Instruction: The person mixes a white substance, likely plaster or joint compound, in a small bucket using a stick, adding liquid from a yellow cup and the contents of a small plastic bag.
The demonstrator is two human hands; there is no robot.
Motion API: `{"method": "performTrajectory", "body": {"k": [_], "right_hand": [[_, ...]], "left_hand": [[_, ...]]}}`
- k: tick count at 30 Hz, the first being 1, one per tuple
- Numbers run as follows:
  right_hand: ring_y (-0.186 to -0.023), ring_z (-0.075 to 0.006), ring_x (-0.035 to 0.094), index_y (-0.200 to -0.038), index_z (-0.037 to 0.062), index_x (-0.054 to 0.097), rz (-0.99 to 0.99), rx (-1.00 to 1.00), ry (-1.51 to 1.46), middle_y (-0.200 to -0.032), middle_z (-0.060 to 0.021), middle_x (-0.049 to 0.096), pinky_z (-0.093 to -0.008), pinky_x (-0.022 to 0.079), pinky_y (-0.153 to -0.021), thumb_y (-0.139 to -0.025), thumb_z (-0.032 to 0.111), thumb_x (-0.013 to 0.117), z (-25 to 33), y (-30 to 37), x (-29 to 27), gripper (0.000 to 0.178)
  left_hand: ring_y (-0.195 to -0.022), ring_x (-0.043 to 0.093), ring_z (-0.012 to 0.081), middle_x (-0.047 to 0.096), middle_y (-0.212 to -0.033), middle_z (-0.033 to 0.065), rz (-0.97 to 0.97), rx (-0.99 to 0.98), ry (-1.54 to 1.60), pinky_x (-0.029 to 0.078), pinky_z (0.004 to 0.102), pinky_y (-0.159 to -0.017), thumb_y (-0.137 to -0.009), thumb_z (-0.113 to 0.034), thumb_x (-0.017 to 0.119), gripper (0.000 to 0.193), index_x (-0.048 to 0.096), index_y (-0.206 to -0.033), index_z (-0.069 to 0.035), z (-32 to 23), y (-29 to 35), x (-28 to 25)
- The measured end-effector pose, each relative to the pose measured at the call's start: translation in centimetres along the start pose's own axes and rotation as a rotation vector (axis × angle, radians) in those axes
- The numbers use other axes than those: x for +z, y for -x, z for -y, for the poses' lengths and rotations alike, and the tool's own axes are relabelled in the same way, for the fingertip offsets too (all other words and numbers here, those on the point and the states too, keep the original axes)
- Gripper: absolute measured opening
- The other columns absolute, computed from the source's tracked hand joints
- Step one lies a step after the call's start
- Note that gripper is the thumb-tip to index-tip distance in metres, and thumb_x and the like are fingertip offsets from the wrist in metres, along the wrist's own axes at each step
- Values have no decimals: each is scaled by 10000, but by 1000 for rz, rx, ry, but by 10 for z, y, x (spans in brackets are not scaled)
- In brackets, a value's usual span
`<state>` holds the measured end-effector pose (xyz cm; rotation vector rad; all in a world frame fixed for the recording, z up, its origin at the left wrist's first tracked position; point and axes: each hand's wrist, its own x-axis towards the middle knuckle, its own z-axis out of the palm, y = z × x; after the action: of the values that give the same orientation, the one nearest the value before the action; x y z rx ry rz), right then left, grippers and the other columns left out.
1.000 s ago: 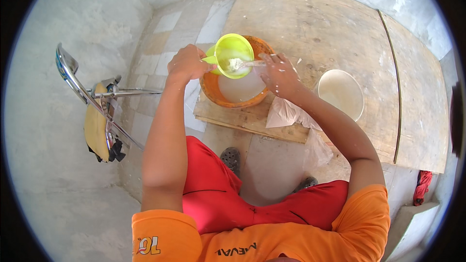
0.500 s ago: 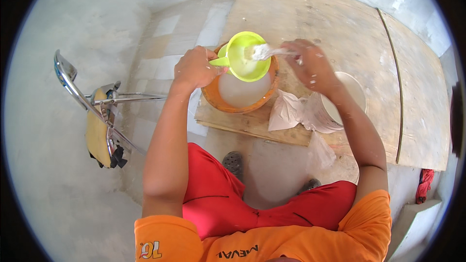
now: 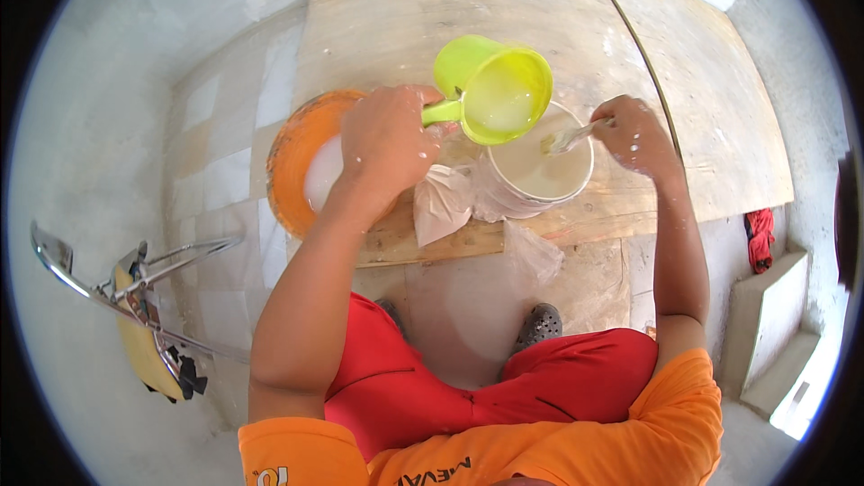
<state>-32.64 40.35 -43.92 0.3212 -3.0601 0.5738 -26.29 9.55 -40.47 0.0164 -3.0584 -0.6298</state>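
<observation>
My left hand grips the handle of a yellow-green plastic dipper. The dipper is tilted, its mouth facing me, with milky liquid inside. It hangs partly over the rim of a white bucket, which holds a pale, whitish mix. In my right hand is a paintbrush, its bristles above the bucket's opening. White splashes dot both hands. To the left stands an orange basin with cloudy liquid, partly hidden behind my left forearm. A clear plastic bag of pale powder sits between basin and bucket.
A plywood sheet lies under the containers, with a thin dark strip across its right part. A chrome-framed chair is at the left. Red cloth and a concrete step are at the right.
Both hands have moved right, from above the orange basin to the white bucket. The dipper now tips toward the bucket. The brush has come out of the dipper's mouth.
</observation>
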Motion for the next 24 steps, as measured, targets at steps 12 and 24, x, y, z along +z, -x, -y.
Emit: {"method": "performTrajectory", "body": {"k": [12,24], "right_hand": [[-1010,-416,689,-997,1,753,103,-163,29,-995,-226,740,-473,556,-894,-847,132,632,-45,-5,80,233],[-988,-418,683,-956,14,737,137,-261,10,-952,-235,722,-486,551,-855,-788,135,680,-22,-31,97,214]], "left_hand": [[-840,720,365,768,-923,130,-148,262,-199,545,478,-758,-889,-255,792,301,788,-1165,-136,-26,-10,53],[-784,716,353,766,-928,137,-262,178,-74,557,441,-699,-884,-248,817,293,776,-1119,-78,4,9,37]]}}
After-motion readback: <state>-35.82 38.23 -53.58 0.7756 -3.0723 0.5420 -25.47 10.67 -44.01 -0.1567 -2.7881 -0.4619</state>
